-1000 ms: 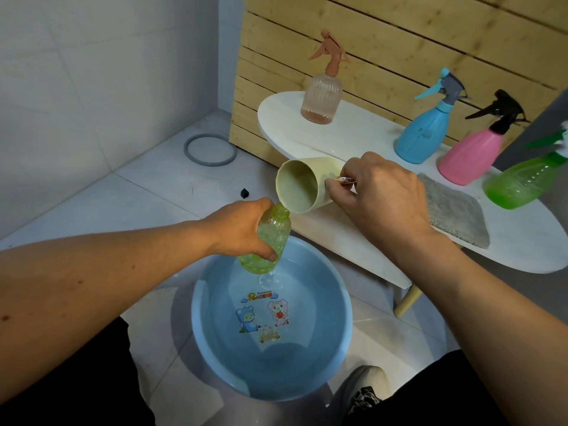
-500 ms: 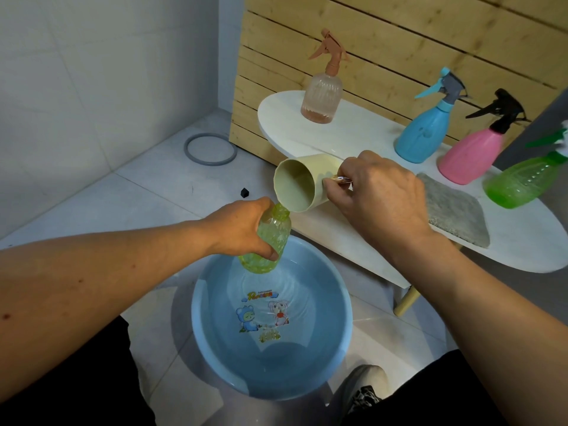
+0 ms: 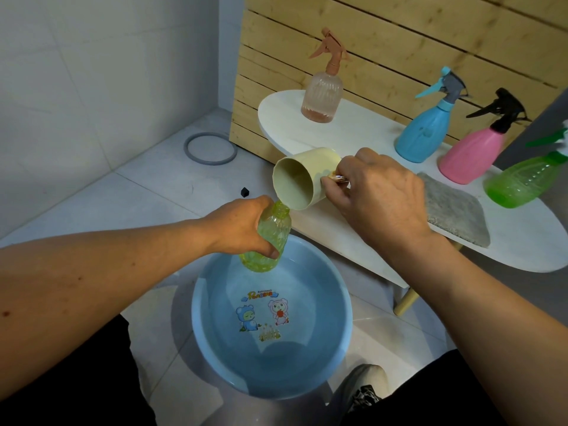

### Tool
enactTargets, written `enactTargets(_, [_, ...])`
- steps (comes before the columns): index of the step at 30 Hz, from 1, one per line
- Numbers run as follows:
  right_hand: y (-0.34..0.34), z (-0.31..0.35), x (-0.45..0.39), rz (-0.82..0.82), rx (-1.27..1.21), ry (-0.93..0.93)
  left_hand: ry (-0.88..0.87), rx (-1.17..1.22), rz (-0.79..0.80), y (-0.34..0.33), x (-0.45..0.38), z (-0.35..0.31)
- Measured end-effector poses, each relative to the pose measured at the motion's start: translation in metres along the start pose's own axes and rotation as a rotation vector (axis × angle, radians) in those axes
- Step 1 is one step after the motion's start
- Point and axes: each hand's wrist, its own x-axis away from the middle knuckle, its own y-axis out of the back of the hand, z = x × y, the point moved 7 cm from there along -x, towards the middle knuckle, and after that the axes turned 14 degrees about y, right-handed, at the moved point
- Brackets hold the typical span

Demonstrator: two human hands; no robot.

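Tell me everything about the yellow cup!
The cup is pale yellow, smooth and plastic-looking, with a wide round mouth. It is tipped on its side, mouth facing left, its lower lip at the open neck of the green bottle. The right hand grips its right side. No water shows inside.

The right hand [image 3: 378,195] hides its grip on the cup [image 3: 304,179] (only a glint shows); the trigger of the green spray bottle [image 3: 522,182] runs off the right edge.

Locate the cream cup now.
The cream cup is central in the head view, tipped in the right hand, its rim over the green bottle above the blue basin.
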Motion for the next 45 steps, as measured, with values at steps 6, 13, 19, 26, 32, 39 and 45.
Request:
enactTargets(6, [0.003,0.002,0.000,-0.016,0.043,0.030,-0.002,0.011,0.002,0.000,-0.001,0.002])
enactTargets(13, [0.007,0.007,0.000,-0.045,0.082,0.075,0.003,0.013,-0.004,0.000,-0.001,0.002])
enactTargets(19, [0.009,0.011,0.001,-0.072,0.129,0.123,0.013,0.032,-0.006,0.001,-0.001,0.002])
enactTargets(26, [0.011,0.014,0.003,-0.129,0.165,0.174,0.008,0.043,-0.010,0.001,-0.002,0.003])
enactTargets(32, [0.015,0.019,0.002,-0.206,0.184,0.230,-0.002,0.055,0.000,0.001,-0.004,0.003])
enactTargets(39, [0.019,0.023,0.003,-0.236,0.169,0.268,0.003,0.066,0.001,0.001,-0.005,0.005])
enactTargets(45, [-0.013,-0.018,0.009,-0.052,-0.340,-0.265,0.002,0.136,-0.010,0.006,-0.001,0.003])
